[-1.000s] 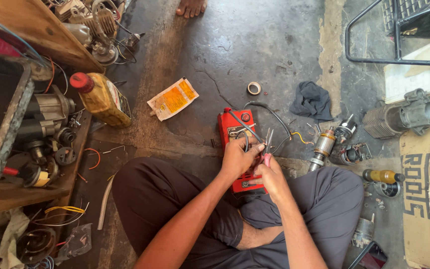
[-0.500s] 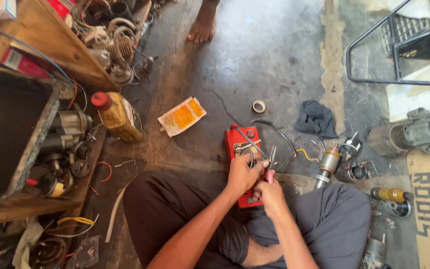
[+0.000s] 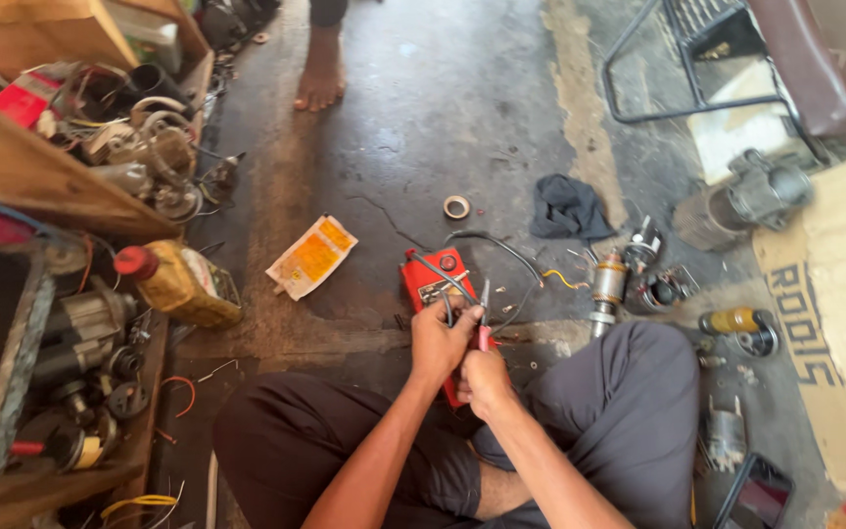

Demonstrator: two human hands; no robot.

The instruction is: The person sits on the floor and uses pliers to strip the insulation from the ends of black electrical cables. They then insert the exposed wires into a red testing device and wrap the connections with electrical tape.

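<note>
Since a second ago the hands have barely moved (only the camera has shifted): left hand (image 3: 440, 343) pinches dark wires (image 3: 446, 277) and right hand (image 3: 485, 377) is closed around red-handled pliers (image 3: 483, 315), over the red box (image 3: 435, 284) on the floor (image 3: 443, 108) between the knees.

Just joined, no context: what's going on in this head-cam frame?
A person sits cross-legged on a concrete floor, both hands over a red meter-like device. The left hand pinches thin wires; the right hand grips red-handled pliers at them. Scattered nearby: a tape roll, dark rag, motor armature, yellow bottle and an orange packet. Someone else's bare foot stands at the top.
</note>
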